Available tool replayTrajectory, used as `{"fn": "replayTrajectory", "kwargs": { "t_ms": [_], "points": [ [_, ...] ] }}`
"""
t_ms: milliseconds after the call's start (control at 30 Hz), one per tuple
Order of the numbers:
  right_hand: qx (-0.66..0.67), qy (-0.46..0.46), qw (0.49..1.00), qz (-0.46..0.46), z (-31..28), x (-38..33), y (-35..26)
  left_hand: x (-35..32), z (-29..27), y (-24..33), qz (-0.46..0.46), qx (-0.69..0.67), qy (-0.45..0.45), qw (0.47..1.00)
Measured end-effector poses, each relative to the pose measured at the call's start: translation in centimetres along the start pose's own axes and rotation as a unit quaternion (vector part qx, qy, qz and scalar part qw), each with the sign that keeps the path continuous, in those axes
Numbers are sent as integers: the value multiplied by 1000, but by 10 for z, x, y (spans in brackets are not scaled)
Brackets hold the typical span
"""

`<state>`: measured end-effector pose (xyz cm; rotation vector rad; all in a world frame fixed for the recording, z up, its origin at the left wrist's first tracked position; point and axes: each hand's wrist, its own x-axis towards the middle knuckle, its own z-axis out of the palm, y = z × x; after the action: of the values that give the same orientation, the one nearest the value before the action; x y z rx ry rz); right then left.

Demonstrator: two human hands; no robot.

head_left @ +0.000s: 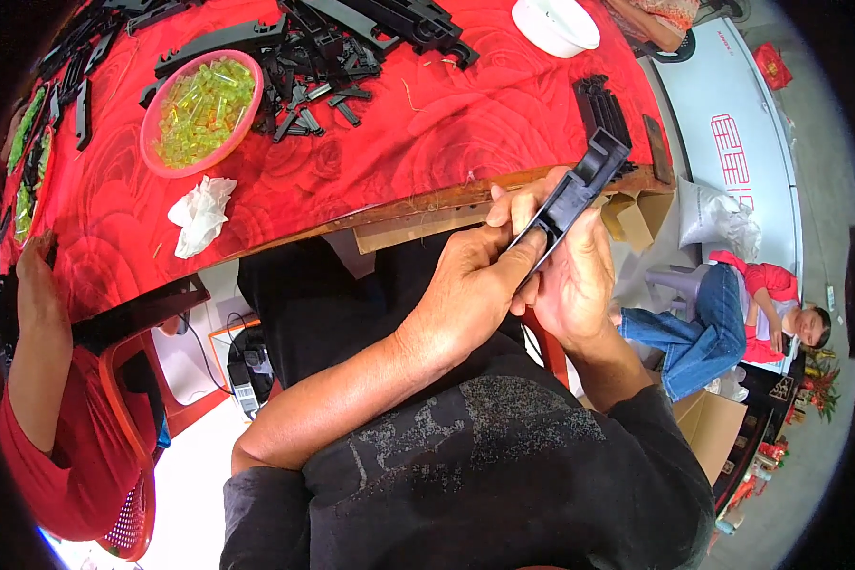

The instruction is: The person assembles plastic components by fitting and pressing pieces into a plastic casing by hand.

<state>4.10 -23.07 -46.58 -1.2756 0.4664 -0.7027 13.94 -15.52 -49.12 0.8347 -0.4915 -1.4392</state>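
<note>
A long black plastic part [579, 185] with a hollow, channel-like body is held tilted in front of my chest, just off the table's near edge. My left hand [475, 280] is closed on its lower end, the thumb pressing into the channel. My right hand [579, 275] wraps the same part from behind and the right side, its fingers partly hidden by it. Beyond the part's upper end, a stack of similar black parts [600, 106] lies on the table's right side.
A red cloth [399, 142] covers the table. On it are a pink bowl [149, 142] of yellow-green clear pieces, a crumpled tissue [201, 217], black parts [323, 66] and a white bowl [556, 27]. A co-worker's arm [43, 313] rests at left; another person [731, 304] sits at right.
</note>
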Motion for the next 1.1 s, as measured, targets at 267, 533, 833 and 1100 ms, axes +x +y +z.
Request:
{"fn": "replayTrajectory", "kwargs": {
  "t_ms": [267,533,833,1100],
  "points": [
    [46,18,999,-2,13,-9,-3,-11,7,8,-28,-28,-3,999],
    [53,-28,998,-29,-7,0,8,0,-1,-5,-9,75,-42,996],
    [73,22,996,45,-5,-1,14,1,2,8,-46,-14,7,999],
    [46,29,997,54,-2,-2,14,3,2,6,-21,-39,12,999]
  ]
}}
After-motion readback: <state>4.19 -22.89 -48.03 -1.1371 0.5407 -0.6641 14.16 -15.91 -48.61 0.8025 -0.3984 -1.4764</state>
